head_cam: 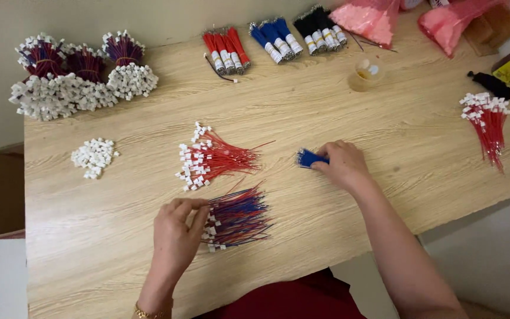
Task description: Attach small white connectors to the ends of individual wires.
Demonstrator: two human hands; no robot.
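A wooden table (326, 106) against a pale wall. Left hand (175, 233) pinches white connectors on the near red-and-blue wire pile (240, 215). Right hand (342, 164) grips a small blue wire bundle (308, 158), centre-right.

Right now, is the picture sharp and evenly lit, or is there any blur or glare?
Head view: soft, even light on the wooden table with no glare; faint shadows under both hands; the red wires look crisp, the right hand slightly soft; table edges bow from lens distortion.

Left hand (175, 236) fingers curled; right hand (342, 165) palm-down, fingers bent.
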